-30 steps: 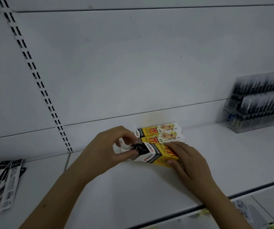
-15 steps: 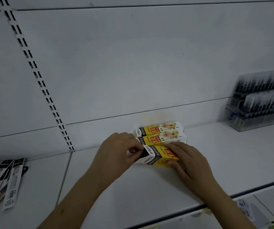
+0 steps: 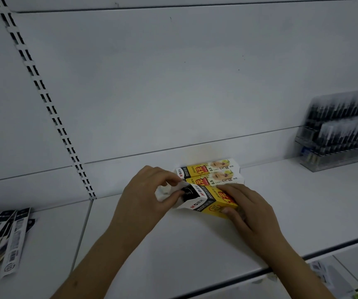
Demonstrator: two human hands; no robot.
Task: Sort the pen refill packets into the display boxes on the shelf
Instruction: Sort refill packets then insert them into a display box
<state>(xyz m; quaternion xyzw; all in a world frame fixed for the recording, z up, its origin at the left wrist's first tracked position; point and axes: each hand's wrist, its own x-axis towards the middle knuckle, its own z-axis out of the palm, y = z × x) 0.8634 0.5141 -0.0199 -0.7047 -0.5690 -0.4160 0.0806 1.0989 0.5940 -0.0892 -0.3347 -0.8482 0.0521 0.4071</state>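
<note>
Left hand [image 3: 150, 197] pinches the end flap of the yellow display box [image 3: 212, 201] (right hand [image 3: 247, 214] clamps its body); hard tugging may tear the flap.

Shop, slotted shelving [image 3: 44, 98], stocked pen rack [image 3: 342, 134]

boxes [image 3: 213, 198]: yellow, white, black, red print | shelf [image 3: 173, 244]: white | packets [image 3: 8, 238]: black-white

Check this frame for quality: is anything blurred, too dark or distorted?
Head view: dim, even light throughout; the clear pen rack at far right is smeared; the yellow box between both hands reads fairly sharp; the slotted upright bows from wide-angle distortion.
</note>
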